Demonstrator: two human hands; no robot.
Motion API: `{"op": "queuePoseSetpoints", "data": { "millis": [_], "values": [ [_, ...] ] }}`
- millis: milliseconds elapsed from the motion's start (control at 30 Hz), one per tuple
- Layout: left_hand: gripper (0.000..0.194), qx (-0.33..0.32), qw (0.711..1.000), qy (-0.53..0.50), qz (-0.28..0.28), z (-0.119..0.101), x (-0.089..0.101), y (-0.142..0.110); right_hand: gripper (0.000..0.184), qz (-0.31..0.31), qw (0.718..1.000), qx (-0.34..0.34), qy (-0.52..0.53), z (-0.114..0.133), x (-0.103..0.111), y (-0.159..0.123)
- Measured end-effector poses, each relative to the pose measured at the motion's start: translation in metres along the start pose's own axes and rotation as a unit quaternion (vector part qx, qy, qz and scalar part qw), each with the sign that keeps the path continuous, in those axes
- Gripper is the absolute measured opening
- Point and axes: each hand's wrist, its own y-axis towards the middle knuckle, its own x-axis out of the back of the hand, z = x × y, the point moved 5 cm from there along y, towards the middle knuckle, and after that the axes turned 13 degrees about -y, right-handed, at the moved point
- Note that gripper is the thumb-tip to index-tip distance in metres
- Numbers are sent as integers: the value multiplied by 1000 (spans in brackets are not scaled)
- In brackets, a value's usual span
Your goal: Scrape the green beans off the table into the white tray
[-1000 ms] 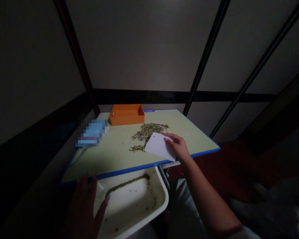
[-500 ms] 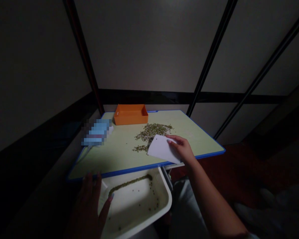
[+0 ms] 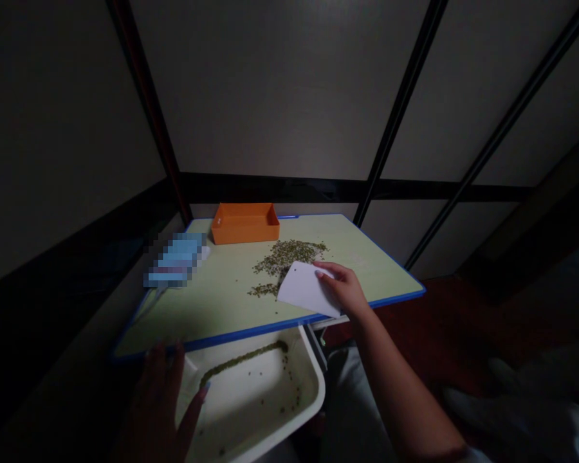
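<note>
My right hand (image 3: 341,288) pinches a white card-like sheet (image 3: 305,288) between thumb and fingers. The sheet leans low over the table (image 3: 367,257), its left edge beside a spread of small greenish seeds or beans (image 3: 289,256). A smaller patch of them (image 3: 264,290) lies nearer the front. In the shadow at lower left is my left hand (image 3: 157,399), fingers and thumb spread apart. Its fingertips reach the table's blue edge, and its thumb extends over a white tub (image 3: 313,392) below. Inside the tub, a band of the same green grains (image 3: 244,355) lines the far side.
An orange open box (image 3: 246,225) stands at the table's back left. Left of it lies a blurred-out light blue object (image 3: 176,259) with a pale strip hanging down. Panelled walls (image 3: 270,96) rise directly behind the table.
The whole scene has shifted slightly left in view as the camera turned. Both hands keep nearly the same pose, and the sheet remains beside the seeds.
</note>
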Motion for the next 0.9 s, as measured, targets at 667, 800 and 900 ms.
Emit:
{"op": "queuePoseSetpoints", "data": {
  "millis": [667, 800, 900],
  "values": [
    [67, -27, 999, 31, -3, -9, 6, 2, 29, 94, 992, 71, -43, 15, -10, -8],
    [66, -13, 999, 32, 0, -8, 6, 2, 28, 143, 986, 68, -44, 17, -13, -13],
    [67, -16, 999, 33, 3, -7, 6, 1, 28, 137, 988, 60, -28, 15, -11, -14]
  ]
}}
